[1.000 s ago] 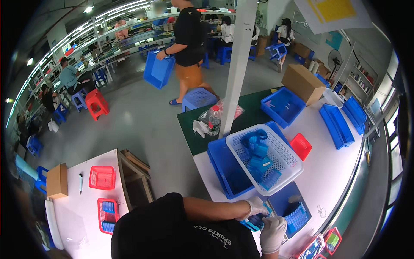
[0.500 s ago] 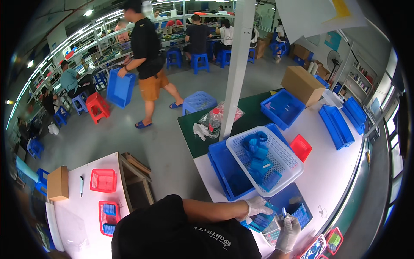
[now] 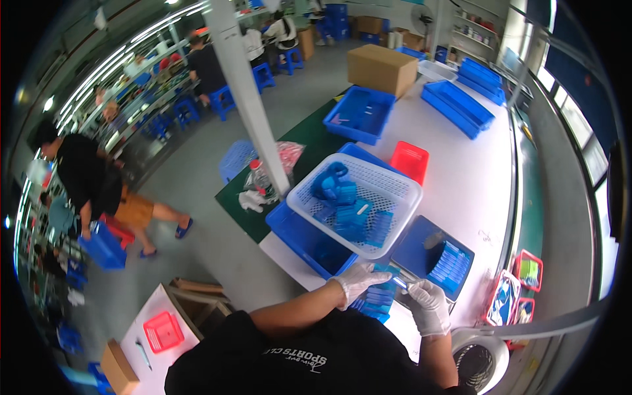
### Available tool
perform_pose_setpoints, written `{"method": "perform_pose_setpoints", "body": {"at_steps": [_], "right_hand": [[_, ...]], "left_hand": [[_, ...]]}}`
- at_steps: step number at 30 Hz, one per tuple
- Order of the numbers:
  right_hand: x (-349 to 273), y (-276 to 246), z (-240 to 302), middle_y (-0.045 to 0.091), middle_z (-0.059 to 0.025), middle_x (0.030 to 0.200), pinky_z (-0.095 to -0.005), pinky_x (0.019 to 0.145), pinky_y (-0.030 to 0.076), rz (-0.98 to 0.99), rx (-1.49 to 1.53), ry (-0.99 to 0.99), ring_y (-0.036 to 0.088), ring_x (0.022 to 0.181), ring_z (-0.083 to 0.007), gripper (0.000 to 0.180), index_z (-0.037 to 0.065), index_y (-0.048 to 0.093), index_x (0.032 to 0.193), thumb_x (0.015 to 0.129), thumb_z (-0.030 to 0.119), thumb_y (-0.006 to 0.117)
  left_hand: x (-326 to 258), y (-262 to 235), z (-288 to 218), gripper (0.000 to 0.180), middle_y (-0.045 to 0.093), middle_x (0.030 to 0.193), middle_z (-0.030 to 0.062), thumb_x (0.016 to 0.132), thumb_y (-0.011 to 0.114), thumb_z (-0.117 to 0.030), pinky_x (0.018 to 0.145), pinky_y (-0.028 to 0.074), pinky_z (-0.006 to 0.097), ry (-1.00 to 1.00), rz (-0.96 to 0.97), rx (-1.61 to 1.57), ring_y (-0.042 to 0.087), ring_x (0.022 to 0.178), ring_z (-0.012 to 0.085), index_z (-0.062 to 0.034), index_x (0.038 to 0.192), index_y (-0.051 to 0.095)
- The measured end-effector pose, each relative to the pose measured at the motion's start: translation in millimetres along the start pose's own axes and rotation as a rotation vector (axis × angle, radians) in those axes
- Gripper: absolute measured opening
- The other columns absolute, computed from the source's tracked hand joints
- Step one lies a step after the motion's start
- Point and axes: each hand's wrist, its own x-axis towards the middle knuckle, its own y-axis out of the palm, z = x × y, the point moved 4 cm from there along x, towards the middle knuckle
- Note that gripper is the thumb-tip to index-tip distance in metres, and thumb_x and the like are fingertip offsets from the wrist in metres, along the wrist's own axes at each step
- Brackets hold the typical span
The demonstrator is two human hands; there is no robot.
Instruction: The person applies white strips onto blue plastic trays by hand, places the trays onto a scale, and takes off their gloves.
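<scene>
- Broadly, a white worktop [image 3: 474, 178] carries a white mesh basket [image 3: 395, 191] resting on a blue bin [image 3: 309, 243].
- Left hand [image 3: 359, 280], gloved, presses on stacked blue parts [image 3: 376, 299] near the worktop's front edge.
- Right hand [image 3: 428, 304], gloved, pinches a small pale piece [image 3: 400, 283] just beside the stack.

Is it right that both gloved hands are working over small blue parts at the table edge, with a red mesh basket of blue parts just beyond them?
Not quite. The basket is white, not red, as the head view shows. The rest holds: the left hand and right hand are gloved and work over small blue parts at the table edge, with the basket just beyond.
</scene>
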Motion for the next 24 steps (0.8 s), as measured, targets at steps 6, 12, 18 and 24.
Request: {"method": "perform_pose_setpoints", "body": {"at_steps": [6, 12, 18, 24], "right_hand": [[7, -7, -22, 0.061, -0.0088, 0.081, -0.035, 0.068, 0.049, 0.059, 0.189, 0.095, 0.06, 0.071, -0.0214, 0.022, 0.002, 0.061, 0.081, 0.081, 0.021, 0.073], [2, -2, -25, 0.06, -0.0065, 0.081, -0.034, 0.068, 0.045, 0.033, 0.149, 0.176, 0.056, 0.074, -0.0191, 0.019, 0.004, 0.062, 0.082, 0.082, 0.021, 0.071], [10, 1, -26, 0.06, -0.0074, 0.09, -0.0323, 0.069, 0.045, 0.098, 0.178, 0.14, 0.056, 0.079, -0.0187, 0.025, 0.0, 0.061, 0.102, 0.084, 0.016, 0.066], [30, -14, -45, 0.062, -0.0057, 0.102, -0.0302, 0.083, 0.046, 0.149, 0.359, 0.172, 0.058, 0.091, -0.0169, 0.027, 0.002, 0.058, 0.112, 0.087, 0.012, 0.063]], "left_hand": [[3, 0, 4, 0.035, 0.065, 0.089, 0.0051, 0.088, 0.065, -0.033, 0.073, 0.049, 0.029, 0.013, -0.066, 0.336, 0.061, 0.079, 0.0131, -0.0036, 0.107, 0.062], [6, 7, 5, 0.038, 0.064, 0.079, 0.0072, 0.084, 0.065, -0.037, 0.072, 0.045, 0.03, 0.123, -0.06, 0.715, 0.056, 0.074, 0.0134, -0.0039, 0.101, 0.065], [7, 14, -4, 0.042, 0.064, 0.088, 0.0197, 0.086, 0.061, -0.041, 0.075, 0.045, 0.036, 0.283, -0.103, 0.844, 0.061, 0.083, 0.0298, -0.0007, 0.1, 0.062], [-8, 22, -13, 0.053, 0.061, 0.093, 0.0151, 0.088, 0.057, -0.051, 0.079, 0.043, 0.035, 0.107, -0.034, 0.578, 0.057, 0.086, 0.0221, 0.0002, 0.104, 0.061]]}}
